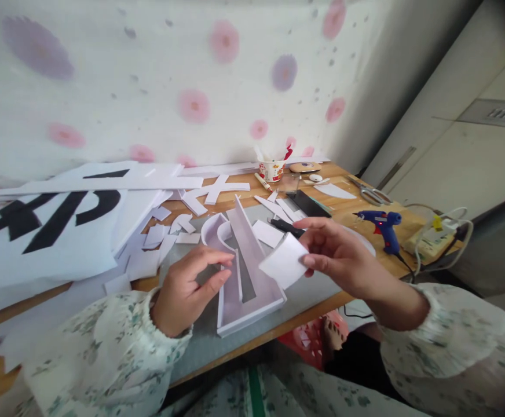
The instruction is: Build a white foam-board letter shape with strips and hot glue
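My right hand pinches a small white foam-board piece just above the table's front edge. Below it a white foam-board shape like a raised numeral 2 lies on a grey cutting mat. My left hand rests at that shape's left wall, fingers curled, with thumb and forefinger touching its rim. Both sleeves are pale with a floral print.
White offcuts litter the wooden table. Large white sheets with black lettering lie at the left. A blue glue gun, scissors, a power strip, a cup of tools and a black knife sit to the right.
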`<state>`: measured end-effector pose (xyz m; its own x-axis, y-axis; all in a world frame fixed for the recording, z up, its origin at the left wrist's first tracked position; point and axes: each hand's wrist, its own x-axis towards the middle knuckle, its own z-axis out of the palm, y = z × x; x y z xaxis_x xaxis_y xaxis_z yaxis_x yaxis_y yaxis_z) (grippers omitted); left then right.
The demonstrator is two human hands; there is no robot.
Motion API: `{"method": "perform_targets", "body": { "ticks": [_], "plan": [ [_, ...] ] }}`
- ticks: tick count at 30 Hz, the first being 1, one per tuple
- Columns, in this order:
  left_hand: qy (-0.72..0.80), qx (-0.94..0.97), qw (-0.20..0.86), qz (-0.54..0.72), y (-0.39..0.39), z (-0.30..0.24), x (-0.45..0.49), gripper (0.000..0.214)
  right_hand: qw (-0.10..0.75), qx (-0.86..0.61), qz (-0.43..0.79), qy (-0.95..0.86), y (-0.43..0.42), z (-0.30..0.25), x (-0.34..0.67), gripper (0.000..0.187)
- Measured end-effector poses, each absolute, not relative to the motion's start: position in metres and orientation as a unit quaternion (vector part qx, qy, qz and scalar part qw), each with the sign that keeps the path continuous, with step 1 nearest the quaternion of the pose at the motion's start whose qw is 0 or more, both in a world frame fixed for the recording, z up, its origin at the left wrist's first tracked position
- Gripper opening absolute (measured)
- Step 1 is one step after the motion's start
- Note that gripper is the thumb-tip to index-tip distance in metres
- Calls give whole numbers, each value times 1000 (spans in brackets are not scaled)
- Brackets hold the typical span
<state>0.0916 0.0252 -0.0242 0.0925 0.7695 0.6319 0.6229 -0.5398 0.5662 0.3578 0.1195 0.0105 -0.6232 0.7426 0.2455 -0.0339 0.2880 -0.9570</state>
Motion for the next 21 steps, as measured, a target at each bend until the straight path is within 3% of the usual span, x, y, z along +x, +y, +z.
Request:
{"method": "perform_targets", "body": {
  "ticks": [1,3,5,8,12,21],
  "plan": [
    [461,743,88,478,25,-23,94,18,344,-237,572,-706,114,9,352,39],
    [430,759,107,476,24,-21,98,20,322,-239,591,-700,104,5,342,29],
    [411,763,132,482,24,-21,101,14,318,-258,568,-714,98,2,335,14],
    [430,738,177,489,23,-22,103,10,290,-275,492,-774,95,1,331,7],
    [462,721,206,475,22,-22,105,18,254,-283,427,-821,97,0,330,8],
    [476,723,181,467,17,-18,105,16,252,-303,413,-821,95,0,324,22]
  ]
}}
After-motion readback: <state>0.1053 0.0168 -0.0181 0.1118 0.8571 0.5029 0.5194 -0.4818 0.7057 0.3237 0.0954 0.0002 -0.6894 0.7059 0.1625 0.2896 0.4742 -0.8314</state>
